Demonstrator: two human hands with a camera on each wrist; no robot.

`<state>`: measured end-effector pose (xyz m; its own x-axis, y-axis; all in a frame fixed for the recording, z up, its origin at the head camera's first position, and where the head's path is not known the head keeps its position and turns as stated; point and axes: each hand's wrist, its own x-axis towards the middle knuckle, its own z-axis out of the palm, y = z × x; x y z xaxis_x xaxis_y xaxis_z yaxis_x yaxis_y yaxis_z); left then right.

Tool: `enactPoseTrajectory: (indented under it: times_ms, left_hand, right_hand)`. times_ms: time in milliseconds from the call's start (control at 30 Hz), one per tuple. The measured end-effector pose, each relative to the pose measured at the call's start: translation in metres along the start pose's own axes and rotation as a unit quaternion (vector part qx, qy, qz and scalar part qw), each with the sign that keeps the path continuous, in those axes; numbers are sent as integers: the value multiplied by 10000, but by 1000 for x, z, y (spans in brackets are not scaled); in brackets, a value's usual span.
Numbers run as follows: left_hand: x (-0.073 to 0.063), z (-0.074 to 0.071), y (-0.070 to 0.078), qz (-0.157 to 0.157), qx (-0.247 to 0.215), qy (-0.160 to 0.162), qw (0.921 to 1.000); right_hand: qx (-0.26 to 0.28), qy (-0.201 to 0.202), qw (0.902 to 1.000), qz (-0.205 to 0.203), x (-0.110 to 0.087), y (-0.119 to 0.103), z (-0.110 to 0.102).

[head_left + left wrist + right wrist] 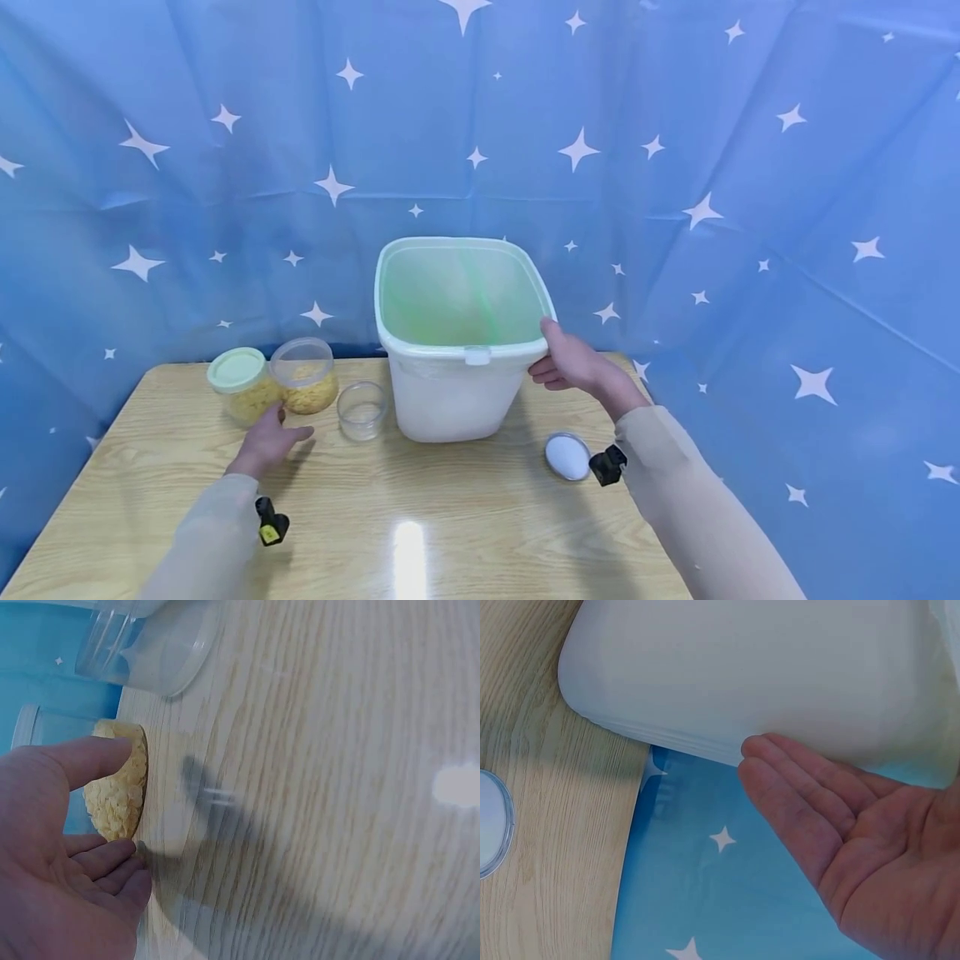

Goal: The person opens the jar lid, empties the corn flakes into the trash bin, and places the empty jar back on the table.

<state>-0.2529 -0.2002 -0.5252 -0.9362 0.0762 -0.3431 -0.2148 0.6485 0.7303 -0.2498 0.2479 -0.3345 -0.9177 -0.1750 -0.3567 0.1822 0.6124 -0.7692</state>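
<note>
Wooden table (322,508), right fingers (787,806) at bin (450,400)

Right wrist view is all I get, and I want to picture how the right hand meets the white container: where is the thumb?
Observer: In the head view, the right hand has its thumb against the rim of the white container, by the near right corner.
Operator: And the other hand?
Observer: The left hand is beside the jar with the pale green lid; I can't tell whether a fingertip touches it.
Operator: What stands between that jar and the container?
Observer: A second jar of yellow flakes, then a small clear cup.
</note>
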Motion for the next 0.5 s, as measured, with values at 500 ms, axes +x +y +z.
enactPoseTrajectory:
  times_ms: [500]
  left_hand:
    - [12, -10, -1, 69, -291, 34, 9995]
  right_hand:
    - [34, 22, 10000, -2, 0, 0, 1]
